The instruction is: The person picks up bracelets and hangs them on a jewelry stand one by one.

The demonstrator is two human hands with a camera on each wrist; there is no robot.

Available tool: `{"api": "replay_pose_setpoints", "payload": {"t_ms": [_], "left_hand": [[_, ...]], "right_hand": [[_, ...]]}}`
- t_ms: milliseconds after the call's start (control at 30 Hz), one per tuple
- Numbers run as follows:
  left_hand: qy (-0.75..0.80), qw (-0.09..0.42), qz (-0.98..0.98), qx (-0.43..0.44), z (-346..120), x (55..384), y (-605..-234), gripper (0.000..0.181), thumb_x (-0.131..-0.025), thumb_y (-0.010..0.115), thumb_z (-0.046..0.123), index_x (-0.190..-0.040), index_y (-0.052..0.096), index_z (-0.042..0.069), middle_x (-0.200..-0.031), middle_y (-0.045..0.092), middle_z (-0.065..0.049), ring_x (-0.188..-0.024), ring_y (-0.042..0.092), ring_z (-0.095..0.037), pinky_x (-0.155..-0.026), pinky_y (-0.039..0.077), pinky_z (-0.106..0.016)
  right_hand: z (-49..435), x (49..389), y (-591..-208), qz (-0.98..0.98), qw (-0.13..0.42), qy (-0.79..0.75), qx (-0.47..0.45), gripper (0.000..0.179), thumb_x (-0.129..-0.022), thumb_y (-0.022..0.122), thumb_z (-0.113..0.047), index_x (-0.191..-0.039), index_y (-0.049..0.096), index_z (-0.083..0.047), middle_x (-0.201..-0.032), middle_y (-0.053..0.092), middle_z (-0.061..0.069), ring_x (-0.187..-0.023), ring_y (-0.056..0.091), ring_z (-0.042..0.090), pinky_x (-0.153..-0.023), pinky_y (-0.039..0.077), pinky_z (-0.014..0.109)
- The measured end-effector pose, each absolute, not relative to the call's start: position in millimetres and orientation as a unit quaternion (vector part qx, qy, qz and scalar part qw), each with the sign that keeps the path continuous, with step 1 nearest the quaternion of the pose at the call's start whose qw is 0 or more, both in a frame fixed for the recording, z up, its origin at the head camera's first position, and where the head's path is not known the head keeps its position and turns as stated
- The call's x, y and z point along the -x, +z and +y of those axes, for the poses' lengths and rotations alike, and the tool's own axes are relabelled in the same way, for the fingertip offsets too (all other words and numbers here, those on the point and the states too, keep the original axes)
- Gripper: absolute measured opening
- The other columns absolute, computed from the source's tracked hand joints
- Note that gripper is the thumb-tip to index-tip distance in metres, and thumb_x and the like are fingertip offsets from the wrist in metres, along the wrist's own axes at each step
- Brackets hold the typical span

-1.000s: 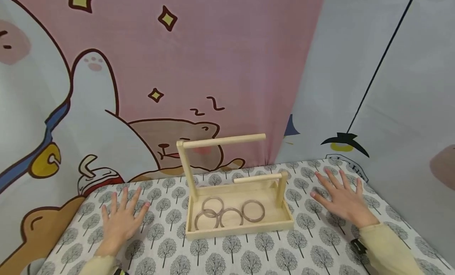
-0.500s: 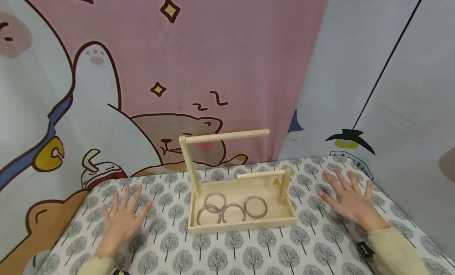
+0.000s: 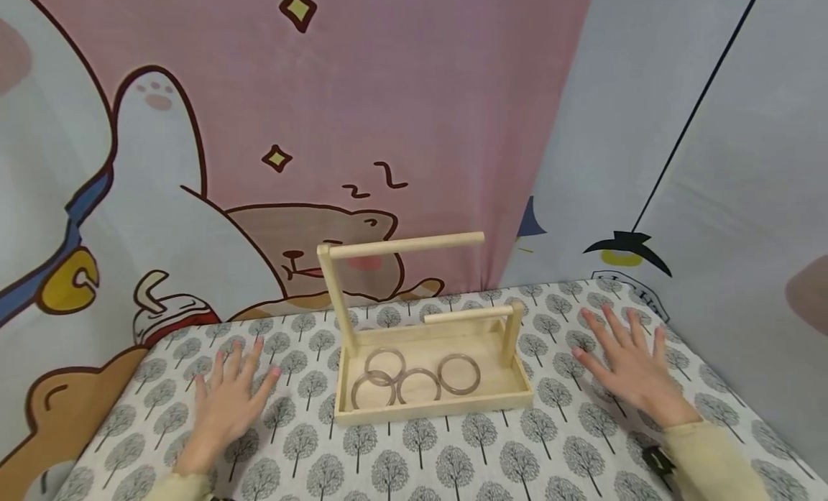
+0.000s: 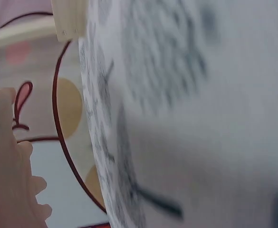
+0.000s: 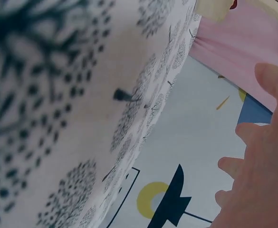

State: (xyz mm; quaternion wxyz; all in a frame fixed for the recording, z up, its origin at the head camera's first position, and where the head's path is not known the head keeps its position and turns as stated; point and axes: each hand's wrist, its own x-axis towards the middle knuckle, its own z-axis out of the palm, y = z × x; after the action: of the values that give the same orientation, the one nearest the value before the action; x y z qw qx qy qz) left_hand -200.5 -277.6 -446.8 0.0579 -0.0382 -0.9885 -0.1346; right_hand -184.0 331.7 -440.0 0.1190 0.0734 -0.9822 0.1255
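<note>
Between the two hands stands a pale wooden tray (image 3: pixel 433 412) with low walls. A tall post (image 3: pixel 336 300) rises at its left end and carries a long horizontal rod (image 3: pixel 407 245). At the right end a shorter post (image 3: pixel 512 336) bears a shorter rod (image 3: pixel 468 315) pointing left. Several translucent brownish rings lie in the tray, two of them overlapping at the left; one ring (image 3: pixel 459 374) is furthest right. My left hand (image 3: pixel 228 400), fingers spread, is left of the tray and holds nothing. To the tray's right, my right hand (image 3: pixel 637 371) is likewise spread, holding nothing.
A white cloth (image 3: pixel 453 466) printed with grey trees covers the table. Behind it hangs a pink curtain (image 3: pixel 440 113) with cartoon animals, and a pale grey curtain (image 3: pixel 724 163) closes off the right side.
The head view has shifted slightly, tilting down a little and swaying sideways. Both hands stay spread on either side of the tray, and the rings keep their places.
</note>
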Motion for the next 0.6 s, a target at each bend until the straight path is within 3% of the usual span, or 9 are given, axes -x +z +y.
{"api": "replay_pose_setpoints", "payload": {"t_ms": [333,600], "left_hand": [[-0.173,0.063,-0.979,0.086,-234,197,-448,0.078,-0.096,0.042,0.06,-0.157,0.012,0.019,-0.158,0.009,-0.022,-0.14,0.005,-0.05,-0.102,0.002,-0.073],[-0.218,0.041,-0.966,0.134,-205,198,-446,0.082,-0.094,0.05,0.056,-0.156,0.017,0.013,-0.157,0.015,-0.02,-0.139,0.015,-0.049,-0.1,0.009,-0.075]], "right_hand": [[310,185,-437,-0.96,0.107,0.226,-0.123,0.068,-0.102,0.046,-0.037,-0.156,0.014,-0.014,-0.156,0.012,0.026,-0.141,-0.011,0.043,-0.1,-0.018,0.067],[292,179,-429,-0.948,0.094,0.267,-0.144,0.063,-0.102,0.048,-0.032,-0.153,0.023,-0.005,-0.152,0.017,0.033,-0.139,0.003,0.051,-0.104,-0.012,0.065]]}}
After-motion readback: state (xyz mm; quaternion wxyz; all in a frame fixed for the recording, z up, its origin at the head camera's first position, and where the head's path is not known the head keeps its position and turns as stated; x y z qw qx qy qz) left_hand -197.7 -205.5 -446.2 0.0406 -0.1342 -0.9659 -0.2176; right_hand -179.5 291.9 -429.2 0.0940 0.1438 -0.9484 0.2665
